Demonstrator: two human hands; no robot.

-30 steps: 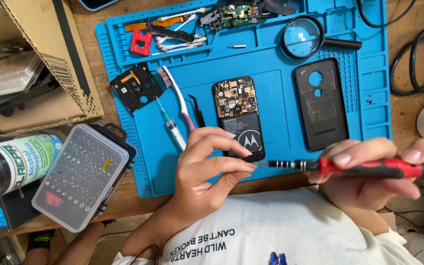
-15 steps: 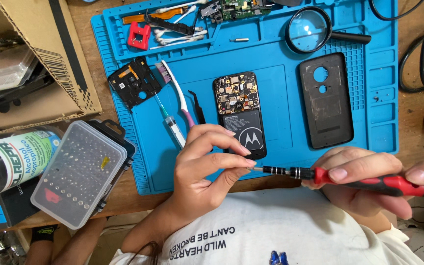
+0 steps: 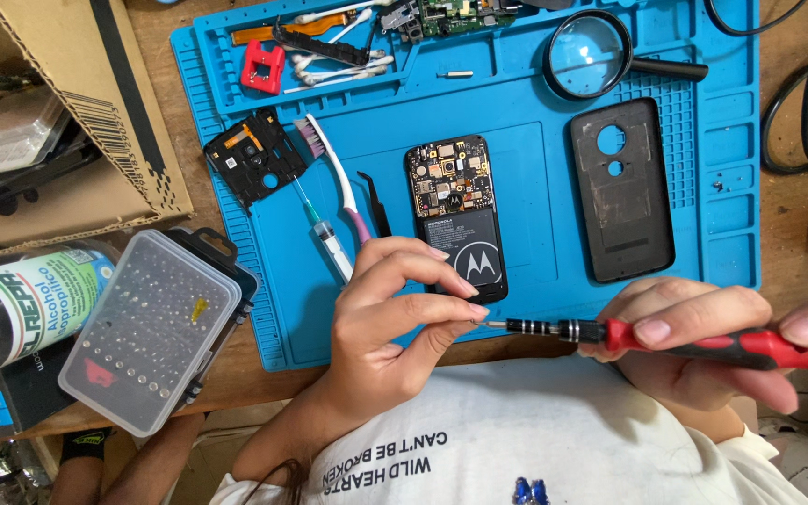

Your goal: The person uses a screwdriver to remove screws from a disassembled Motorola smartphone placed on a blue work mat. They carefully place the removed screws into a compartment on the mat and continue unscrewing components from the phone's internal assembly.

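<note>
Fingertips of my left hand [image 3: 395, 318] now pinch the screwdriver [image 3: 685, 339] tip; my right hand [image 3: 703, 346], grip closed on its red handle, has drifted right. Phone [image 3: 455, 215] lies just above.

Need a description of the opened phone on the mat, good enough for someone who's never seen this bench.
Start at the blue work mat and go to its middle. The opened phone lies there, just above the left hand. Unlike the plain dark back cover to its right, it shows a bare circuit board above a black battery.
</note>
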